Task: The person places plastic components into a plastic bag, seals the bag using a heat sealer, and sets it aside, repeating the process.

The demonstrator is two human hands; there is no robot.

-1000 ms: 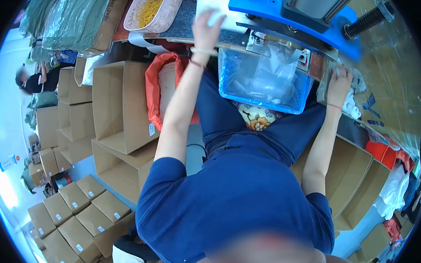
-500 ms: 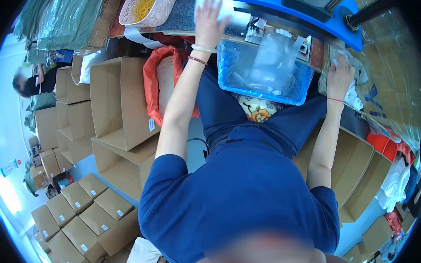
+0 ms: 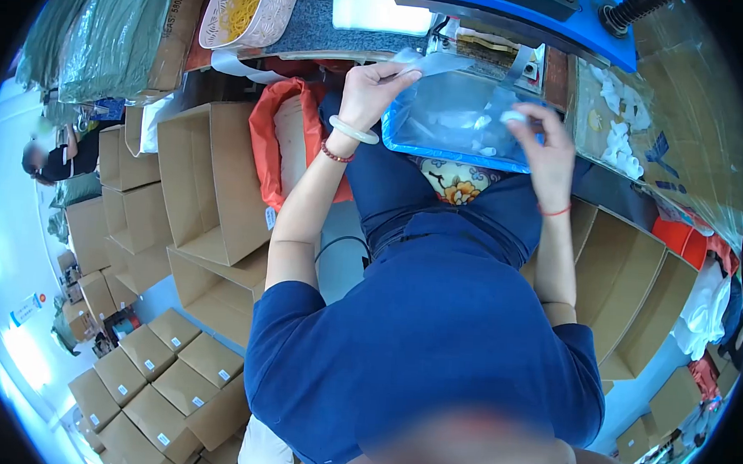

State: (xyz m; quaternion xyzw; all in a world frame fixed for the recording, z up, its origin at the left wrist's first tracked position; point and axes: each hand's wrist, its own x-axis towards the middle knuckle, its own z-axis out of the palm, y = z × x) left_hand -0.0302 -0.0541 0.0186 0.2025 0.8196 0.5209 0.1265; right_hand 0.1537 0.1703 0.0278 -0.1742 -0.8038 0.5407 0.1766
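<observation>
My left hand (image 3: 374,91) pinches a piece of clear plastic film (image 3: 437,64), which stretches out to the right over the bin's back edge. In my right hand (image 3: 548,149) the fingertips close on a small white piece (image 3: 513,117), too small to name. It is held above the right side of a blue-lined bin (image 3: 455,155) at my lap, with translucent plastic and small white bits inside. Behind the bin is the blue press (image 3: 517,19). A white stack of sheets (image 3: 381,7) lies on the bench past my left hand.
Loose white pieces (image 3: 619,153) lie on the bench at right. A white basket (image 3: 269,17) holds yellow bands. An orange-red bag (image 3: 264,155) hangs at left beside open cardboard boxes (image 3: 191,180); more boxes (image 3: 625,279) are at right. Another person (image 3: 56,161) is far left.
My left hand has come off the white stack and toward me, and now holds clear film. My right hand has moved left from the loose pieces to the bin with a white piece.
</observation>
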